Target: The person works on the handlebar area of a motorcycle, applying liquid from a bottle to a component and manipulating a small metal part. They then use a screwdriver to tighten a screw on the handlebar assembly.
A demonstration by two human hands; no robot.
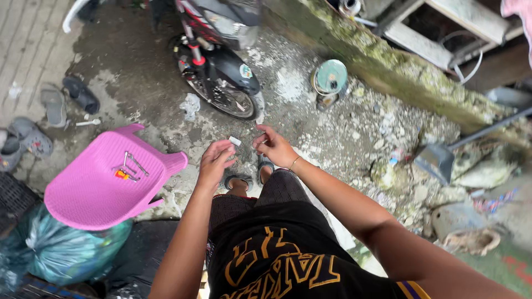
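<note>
Bare gravel ground (354,133) lies open just beyond the hands. Straight ahead a parked motorbike (219,72) blocks the far way. To the left stands a pink plastic chair (105,180); to the right, a mossy wall (399,72) and a shovel (443,158).

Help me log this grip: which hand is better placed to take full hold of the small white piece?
Probably the left hand: its fingertips already pinch the small white piece. The right hand sits just beside it, fingers curled, apparently not touching.
</note>
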